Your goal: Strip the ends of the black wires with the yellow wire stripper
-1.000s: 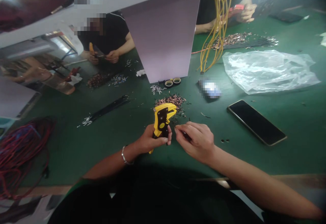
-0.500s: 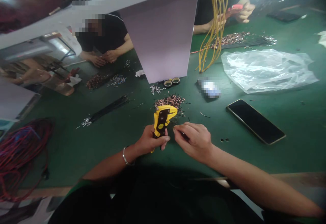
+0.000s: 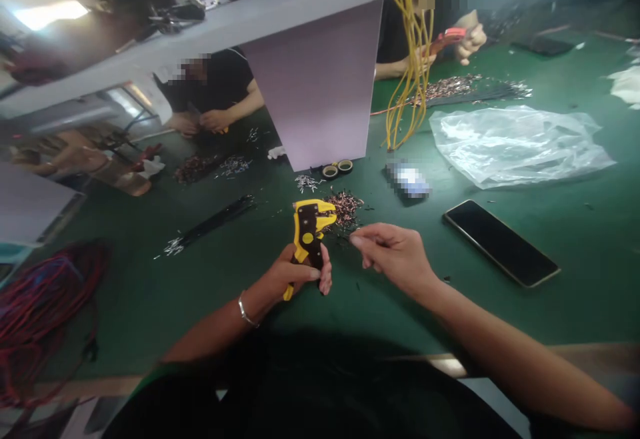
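Head view: there was the left hand (image 3: 290,271), fingers wrapped firmly round the handles of a yellow-and-black wire stripper (image 3: 307,226), its head up and its mouth facing right, right in front of the pile of copper scraps (image 3: 347,209)! Over to the right hand (image 3: 397,249), just apart from the tool, thumb and forefinger pinched together, the rest curled; whether they gripped anything, I couldn't tell. The phone (image 3: 503,242) lay further right.
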Motion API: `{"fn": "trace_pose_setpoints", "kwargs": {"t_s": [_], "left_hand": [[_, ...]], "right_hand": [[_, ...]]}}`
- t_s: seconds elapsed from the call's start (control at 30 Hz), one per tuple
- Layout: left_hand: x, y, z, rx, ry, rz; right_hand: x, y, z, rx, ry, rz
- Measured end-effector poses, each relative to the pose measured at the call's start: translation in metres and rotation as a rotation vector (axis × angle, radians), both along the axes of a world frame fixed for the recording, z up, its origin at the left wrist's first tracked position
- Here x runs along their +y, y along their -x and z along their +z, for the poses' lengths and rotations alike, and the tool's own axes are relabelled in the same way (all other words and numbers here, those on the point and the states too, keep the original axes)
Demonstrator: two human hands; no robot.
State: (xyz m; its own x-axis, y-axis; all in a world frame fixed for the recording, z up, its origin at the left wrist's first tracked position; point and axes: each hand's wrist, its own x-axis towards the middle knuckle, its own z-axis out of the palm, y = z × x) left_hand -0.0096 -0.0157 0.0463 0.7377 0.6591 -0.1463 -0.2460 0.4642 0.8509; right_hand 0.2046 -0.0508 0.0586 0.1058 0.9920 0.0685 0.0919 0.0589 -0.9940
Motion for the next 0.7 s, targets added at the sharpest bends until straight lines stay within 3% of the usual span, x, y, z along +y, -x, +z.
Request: {"fn": "trace_pose_setpoints", "kwargs": {"t_s": [0.2,0.7], "left_hand": [[0.0048,0.0035,-0.0041,-0.081,0.027,-0.118],[-0.0025,0.0033,0.0006,-0.05,0.085,-0.249]], "right_hand": [[0.0062,-0.0064,0.0026,0.368,0.056,0.081],[0.0057,-0.006,0.0044,0.328,0.062,0.134]]}}
